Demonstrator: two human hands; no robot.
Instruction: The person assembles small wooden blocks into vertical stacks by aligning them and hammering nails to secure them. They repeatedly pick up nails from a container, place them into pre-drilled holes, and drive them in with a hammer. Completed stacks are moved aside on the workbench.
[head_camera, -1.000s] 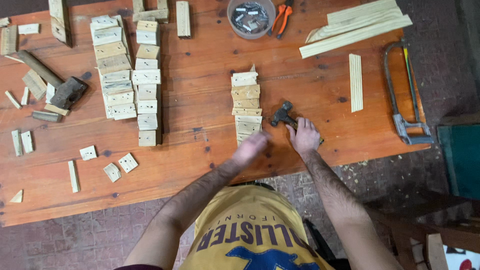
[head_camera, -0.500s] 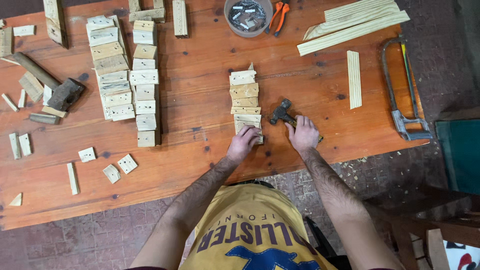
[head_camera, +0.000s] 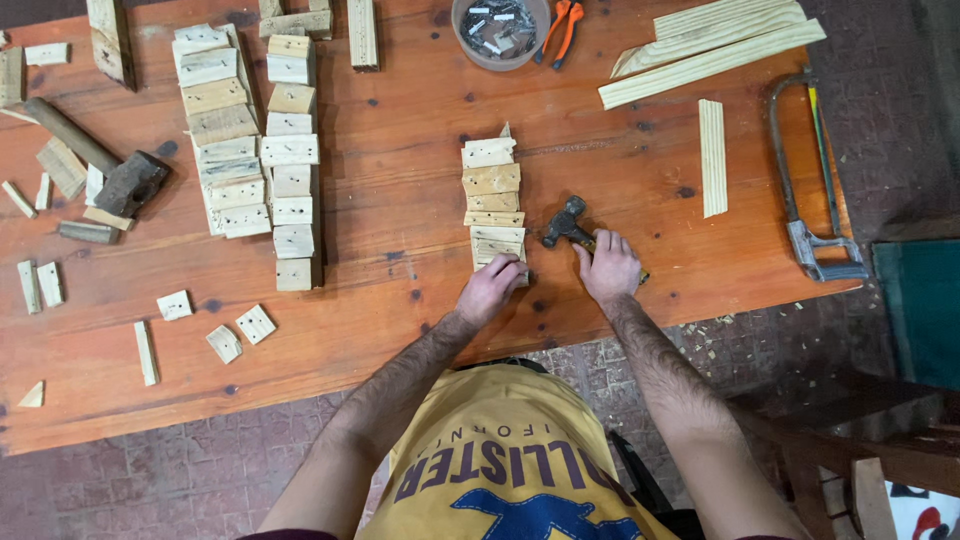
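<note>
Short pale wooden block (head_camera: 498, 258): the nearest piece of a single-file row of such blocks (head_camera: 492, 200) laid near the front edge of the orange-brown wooden surface (head_camera: 400, 200), straight ahead of the person.
Left grip: the left hand (head_camera: 490, 290) lies over the near end of that block, fingers curled down onto it; whether they pinch its sides or only press on top cannot be told.
Right grip: the right hand (head_camera: 610, 265) is wrapped round the handle of a small dark-headed hammer (head_camera: 563, 222), the head resting on the surface just beside the row.
Doing it well: my judgement is that the block should be held flat and square to its neighbours, with the fingertips kept to the near edge, away from where the hammer head lands.
Striking: short, light taps seem wise, since the row is loose and could scatter.
Nearby right: a ribbed pale wooden strip (head_camera: 712, 157) and a hacksaw (head_camera: 812, 180) near the surface edge, well apart from the hands.
Far edge: a round tub of small metal fasteners (head_camera: 499, 30), orange-handled pliers (head_camera: 560, 25), long pale slats (head_camera: 712, 45).
Left side: two longer rows of blocks (head_camera: 255, 150), a heavy dark mallet (head_camera: 100, 165), scattered offcuts (head_camera: 215, 325).
</note>
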